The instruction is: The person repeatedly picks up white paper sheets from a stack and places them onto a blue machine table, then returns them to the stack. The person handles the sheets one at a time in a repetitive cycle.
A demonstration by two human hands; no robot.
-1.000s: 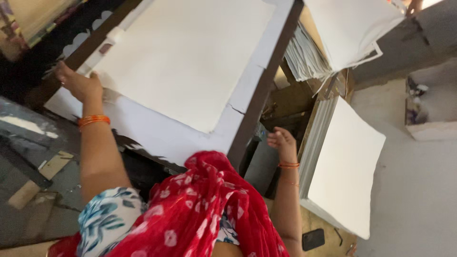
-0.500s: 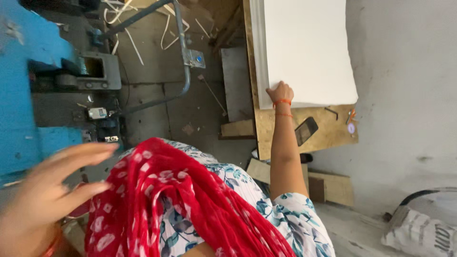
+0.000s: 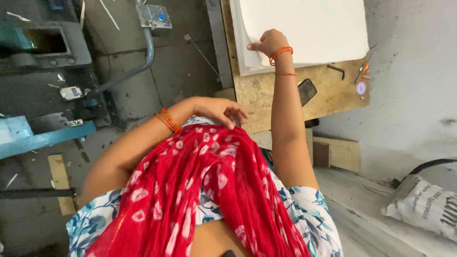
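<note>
A stack of paper sheets (image 3: 304,28) lies on the far part of the desk (image 3: 266,95), reaching past the top edge of the view. The right hand (image 3: 269,43) rests on the stack's near left corner. Just right of that arm a phone (image 3: 307,90) lies on the desk, and further right sit a bent key (image 3: 337,70) and what may be a small tape roll (image 3: 361,87), too small to tell surely. The left hand (image 3: 219,110) lies on the scarf (image 3: 200,190), nearer the person. Left of the desk, on the floor, a pipe (image 3: 133,66) runs down from a box (image 3: 154,15). A sack (image 3: 423,204) lies at the near right.
</note>
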